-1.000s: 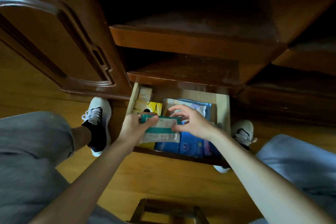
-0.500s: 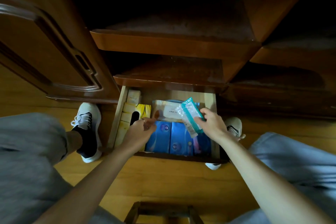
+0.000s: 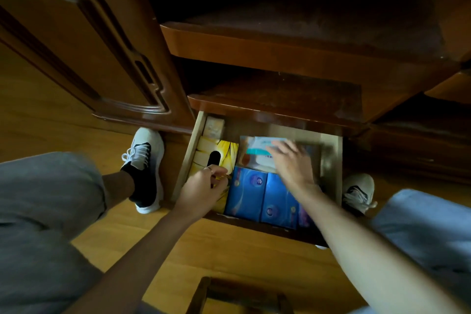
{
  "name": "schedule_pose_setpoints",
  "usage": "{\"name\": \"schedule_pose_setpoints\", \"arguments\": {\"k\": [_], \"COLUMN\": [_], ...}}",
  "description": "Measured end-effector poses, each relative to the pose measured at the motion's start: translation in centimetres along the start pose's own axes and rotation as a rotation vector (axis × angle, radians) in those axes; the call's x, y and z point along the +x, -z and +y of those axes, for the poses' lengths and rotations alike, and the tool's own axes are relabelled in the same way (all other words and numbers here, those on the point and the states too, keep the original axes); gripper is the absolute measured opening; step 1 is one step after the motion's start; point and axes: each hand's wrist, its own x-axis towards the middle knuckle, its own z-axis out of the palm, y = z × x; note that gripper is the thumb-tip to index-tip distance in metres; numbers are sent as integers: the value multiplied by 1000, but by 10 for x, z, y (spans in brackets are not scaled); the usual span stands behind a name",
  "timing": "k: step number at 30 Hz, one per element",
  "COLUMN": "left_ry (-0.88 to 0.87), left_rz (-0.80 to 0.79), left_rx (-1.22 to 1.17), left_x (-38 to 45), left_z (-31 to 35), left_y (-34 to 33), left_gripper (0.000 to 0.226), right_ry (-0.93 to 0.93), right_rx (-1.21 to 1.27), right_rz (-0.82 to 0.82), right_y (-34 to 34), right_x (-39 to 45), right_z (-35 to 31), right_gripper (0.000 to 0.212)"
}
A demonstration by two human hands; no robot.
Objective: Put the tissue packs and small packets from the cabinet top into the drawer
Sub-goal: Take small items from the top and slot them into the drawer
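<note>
The open wooden drawer sits at the cabinet's foot. My right hand reaches into its back half, fingers spread over a teal-and-white packet and holding it down on a white pack; the thumb is hidden and the hand is blurred. My left hand hovers over the drawer's front left with fingers curled, next to a yellow tissue pack; I see nothing in it. Blue tissue packs fill the front of the drawer.
A small beige box lies in the drawer's back left corner. Two dark shelves overhang the drawer. The cabinet door stands open at left. My shoes flank the drawer, and a wooden frame stands below.
My right hand carried the teal packet from above the drawer's right side down into its back half. My left hand let go of the packet earlier and curled up near the yellow pack.
</note>
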Motion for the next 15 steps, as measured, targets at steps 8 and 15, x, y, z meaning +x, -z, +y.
{"name": "schedule_pose_setpoints", "arguments": {"k": [8,15], "left_ry": [-49,-87], "left_rz": [-52,-44], "left_rx": [-16,-10], "left_x": [11,1], "left_z": [17,31], "left_y": [-6,-11], "left_gripper": [26,19], "right_ry": [0,40], "right_rx": [-12,-18], "right_rz": [-277,-333], "right_y": [2,31], "right_x": [-3,-28], "right_z": [-3,-4], "right_gripper": [38,51]}}
